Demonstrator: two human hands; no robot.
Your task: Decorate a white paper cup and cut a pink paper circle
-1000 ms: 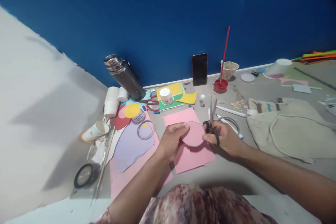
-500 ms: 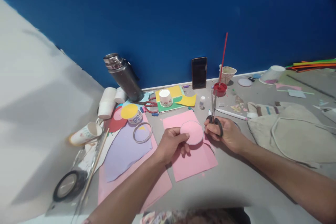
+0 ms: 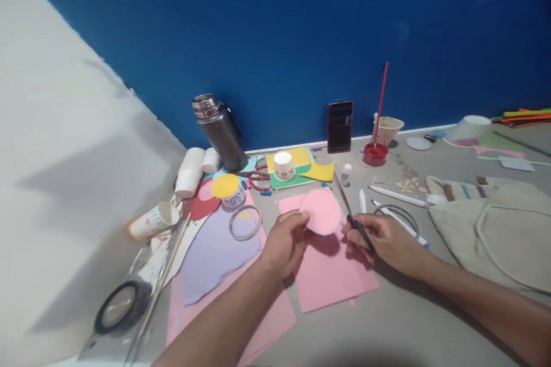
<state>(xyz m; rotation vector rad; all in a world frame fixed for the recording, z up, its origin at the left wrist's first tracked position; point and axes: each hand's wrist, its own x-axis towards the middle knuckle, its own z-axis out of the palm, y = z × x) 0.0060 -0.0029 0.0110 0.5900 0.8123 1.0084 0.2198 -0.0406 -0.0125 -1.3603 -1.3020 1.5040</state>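
Observation:
Between the thumb and fingers of my left hand [image 3: 287, 243] is a pink paper circle [image 3: 321, 212] with a thin dark outline at its edge. It is held above a pink paper sheet [image 3: 331, 281] on the table. My right hand [image 3: 383, 241] grips black-handled scissors [image 3: 360, 232], their blades pointing up and away from me. The blades look closed together and stand just right of the circle, apart from it. Left of my left hand, a ring [image 3: 245, 222] lies on lilac paper [image 3: 215, 264].
A steel flask [image 3: 219, 135], a phone [image 3: 340, 127] and a red pot [image 3: 375, 154] with a stick stand along the blue wall. White paper cups [image 3: 189, 172] and black tape [image 3: 123, 307] are at left. Markers [image 3: 398, 196] and a cloth bag [image 3: 503, 235] lie at right.
The scissors have tilted leftward and their blades have come together. My left hand still holds the pink circle, turned slightly. The whole view has shifted, so things sit farther right and lower.

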